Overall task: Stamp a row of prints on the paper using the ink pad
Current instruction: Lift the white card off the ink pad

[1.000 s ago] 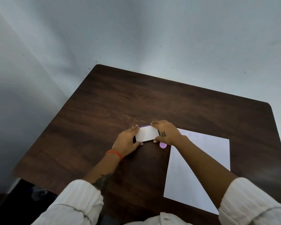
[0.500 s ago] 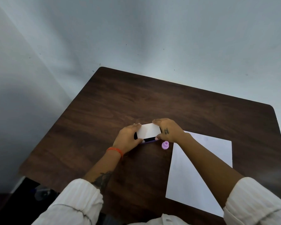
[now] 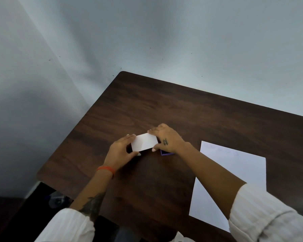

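Note:
A flat white ink pad lid [image 3: 144, 142] is held a little above the dark wooden table [image 3: 164, 105]. My left hand [image 3: 119, 151] pinches its left end and my right hand [image 3: 166, 138] grips its right end. Just under my right wrist a corner of the purple ink pad base [image 3: 167, 153] shows on the table, mostly hidden by the hand. A white sheet of paper [image 3: 234, 173] lies to the right, with faint purple marks near its far edge. The stamp is out of sight.
The table stands in a corner against pale grey walls [image 3: 164, 41]. Its left edge drops to a dark floor area [image 3: 47, 198]. Bare wood lies beyond my hands and in front of them. My white sleeves fill the bottom of the view.
The white lid has come up and shifted left, uncovering a purple corner of the base. The small pink stamp seen beside my right hand is now hidden behind my wrist.

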